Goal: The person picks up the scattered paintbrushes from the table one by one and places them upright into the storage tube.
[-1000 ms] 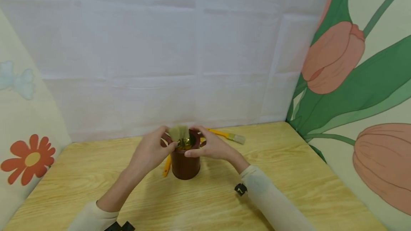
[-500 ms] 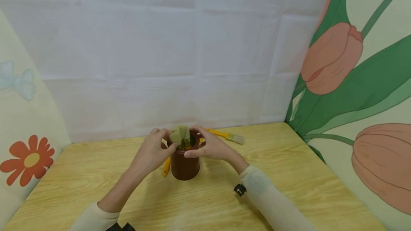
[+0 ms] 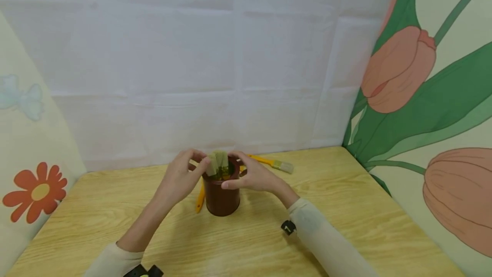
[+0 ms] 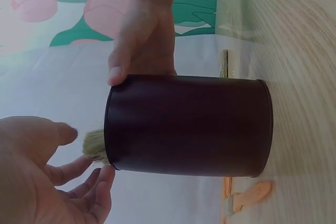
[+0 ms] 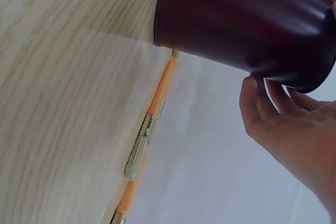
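A dark brown cylindrical holder (image 3: 223,200) stands upright on the table, with paintbrushes (image 3: 220,162) in it, bristles up. My right hand (image 3: 255,174) grips the holder at its upper right side, thumb in front and fingers behind. At the left of the rim is my left hand (image 3: 182,176), thumb raised beside the bristles. In the left wrist view, this left hand's thumb (image 4: 65,133) stands apart from the bristles (image 4: 94,145), while its fingers are loosely bent right at the rim. The brush handles are hidden inside the holder.
Behind the holder, a paintbrush (image 3: 274,164) with an orange handle lies on the table to the right. Another orange handle (image 3: 200,200) shows at the holder's left. The right wrist view shows several brushes (image 5: 139,153) lying near the white backdrop (image 3: 173,76).
My left thumb and fingers have loosened and lifted slightly from the bristles at the rim. The left brush in the holder has shifted and leans closer to the other. My right hand stays put.
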Tool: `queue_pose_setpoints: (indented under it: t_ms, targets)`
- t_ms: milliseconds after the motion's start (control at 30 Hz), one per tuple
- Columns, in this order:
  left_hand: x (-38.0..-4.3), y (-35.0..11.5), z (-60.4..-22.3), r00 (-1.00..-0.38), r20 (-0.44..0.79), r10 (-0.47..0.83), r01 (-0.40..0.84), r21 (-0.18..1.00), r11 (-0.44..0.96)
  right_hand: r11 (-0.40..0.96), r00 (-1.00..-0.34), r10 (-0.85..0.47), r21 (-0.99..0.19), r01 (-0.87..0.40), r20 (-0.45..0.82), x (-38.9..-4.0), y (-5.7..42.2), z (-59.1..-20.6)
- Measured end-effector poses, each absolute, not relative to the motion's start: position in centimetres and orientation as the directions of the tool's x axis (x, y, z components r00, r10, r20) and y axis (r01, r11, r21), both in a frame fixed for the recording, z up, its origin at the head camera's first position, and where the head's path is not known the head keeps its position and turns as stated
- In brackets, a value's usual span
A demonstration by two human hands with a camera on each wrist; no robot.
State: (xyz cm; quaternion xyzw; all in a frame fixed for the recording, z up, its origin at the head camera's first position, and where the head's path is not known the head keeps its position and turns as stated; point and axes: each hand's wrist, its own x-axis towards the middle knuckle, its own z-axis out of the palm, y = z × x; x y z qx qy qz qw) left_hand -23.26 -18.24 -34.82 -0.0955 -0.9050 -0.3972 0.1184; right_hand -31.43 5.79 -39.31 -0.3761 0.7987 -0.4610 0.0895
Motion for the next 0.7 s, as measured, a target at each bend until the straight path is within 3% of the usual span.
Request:
queue_pose_setpoints:
  t_ms: [333, 700]
  targets:
    - [-27.2, -18.8, -37.3, -0.928, 0.372, 0.002, 0.284, 0.704, 0.652, 0.343, -0.720, -0.661, -0.767, -0.543, 0.214, -31.4, 6.8, -39.0]
    - [-30.0, -22.2, -40.6, -0.994, 0.096, 0.056, 0.108, 0.713, 0.693, 0.358, -0.682, -0.708, -0.739, -0.571, 0.184, -31.8, 6.9, -38.5]
